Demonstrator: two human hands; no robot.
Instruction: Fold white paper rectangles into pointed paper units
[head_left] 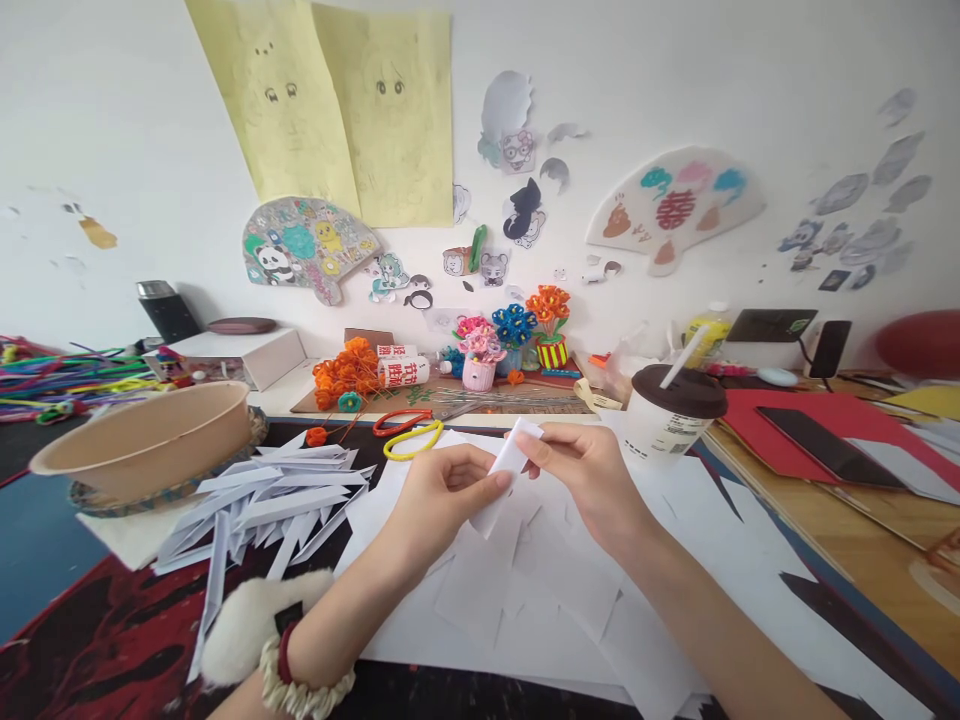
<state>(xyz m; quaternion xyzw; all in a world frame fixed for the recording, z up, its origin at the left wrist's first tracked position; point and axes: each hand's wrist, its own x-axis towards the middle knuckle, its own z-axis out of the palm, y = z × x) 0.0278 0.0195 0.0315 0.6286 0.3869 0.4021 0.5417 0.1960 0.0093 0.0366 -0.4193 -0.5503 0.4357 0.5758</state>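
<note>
Between my two hands is a narrow strip of folded white paper (pixel 498 510), tilted with its upper end to the right. My left hand (pixel 442 490) pinches it around the middle, thumb in front. At its upper end, the thumb and fingers of my right hand (pixel 581 465) close on it. Below my hands, loose white paper sheets (pixel 525 610) overlap on the table. A pile of folded paper strips (pixel 277 500) lies left of my left hand.
A peach-coloured basin (pixel 142 440) stands at the left. Scissors with red and yellow handles (pixel 412 435) lie behind my hands. A lidded cup with a straw (pixel 670 415) stands at the right. Pipe-cleaner flower pots (pixel 480 365) line the back, and a dark phone (pixel 829 447) rests on red folders.
</note>
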